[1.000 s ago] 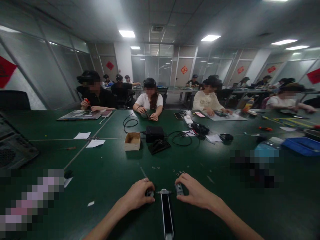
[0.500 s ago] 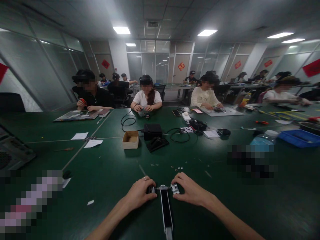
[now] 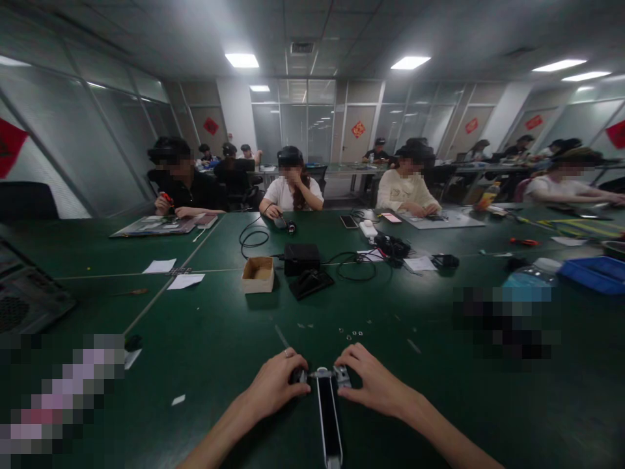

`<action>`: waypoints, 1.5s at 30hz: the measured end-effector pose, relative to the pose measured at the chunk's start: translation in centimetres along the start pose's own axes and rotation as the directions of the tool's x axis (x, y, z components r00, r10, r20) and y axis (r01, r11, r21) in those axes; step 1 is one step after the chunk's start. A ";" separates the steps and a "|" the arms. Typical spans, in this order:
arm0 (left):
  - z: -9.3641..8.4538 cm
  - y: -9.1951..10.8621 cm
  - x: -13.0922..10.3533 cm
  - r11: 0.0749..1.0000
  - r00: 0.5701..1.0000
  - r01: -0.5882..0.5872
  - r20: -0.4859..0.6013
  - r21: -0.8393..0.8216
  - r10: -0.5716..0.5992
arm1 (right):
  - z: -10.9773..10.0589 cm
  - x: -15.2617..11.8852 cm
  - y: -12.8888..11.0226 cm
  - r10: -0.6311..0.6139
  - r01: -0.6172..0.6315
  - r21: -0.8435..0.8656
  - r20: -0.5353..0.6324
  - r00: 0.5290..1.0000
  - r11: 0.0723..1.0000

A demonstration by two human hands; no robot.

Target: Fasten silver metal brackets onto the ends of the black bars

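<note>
Here, two white sheets [image 3: 186, 281] and one open box [image 3: 258, 276] sit on the green counter [image 3: 205, 339]. The left hand [image 3: 276, 384] has its fingers around one small metal piece [image 3: 301, 376]. One long black-and-silver bar [image 3: 329, 417] lies between the hands. The right hand [image 3: 375, 381] grips one metal block [image 3: 344, 376], near four tiny rings [image 3: 360, 333].
</note>
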State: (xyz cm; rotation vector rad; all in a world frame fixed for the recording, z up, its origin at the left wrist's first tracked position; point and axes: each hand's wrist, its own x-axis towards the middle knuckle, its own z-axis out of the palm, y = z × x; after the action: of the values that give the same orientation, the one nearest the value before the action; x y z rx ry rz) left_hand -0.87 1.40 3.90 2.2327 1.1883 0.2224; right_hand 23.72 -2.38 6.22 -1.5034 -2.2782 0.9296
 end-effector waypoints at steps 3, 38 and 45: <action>0.1 -0.1 0.0 1.000 1.000 0.002 -0.012 0.007 -0.002 | 0.3 0.1 0.1 -0.005 0.005 0.005 -0.013 1.000 1.000; -0.5 0.8 -0.1 0.999 0.999 0.036 -0.008 -0.014 -0.036 | 1.8 0.0 0.9 -0.025 0.023 -0.019 -0.107 0.994 1.000; -1.2 0.4 -0.1 1.000 1.000 0.000 -0.001 0.007 0.000 | -1.2 0.4 3.5 0.021 -0.077 -0.195 -0.273 0.962 0.978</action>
State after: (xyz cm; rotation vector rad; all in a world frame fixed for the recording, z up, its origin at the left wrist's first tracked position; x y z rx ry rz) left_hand -1.15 1.65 5.17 2.2388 1.1913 0.2197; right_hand 26.72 -0.62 4.83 -1.6615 -2.1972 0.4752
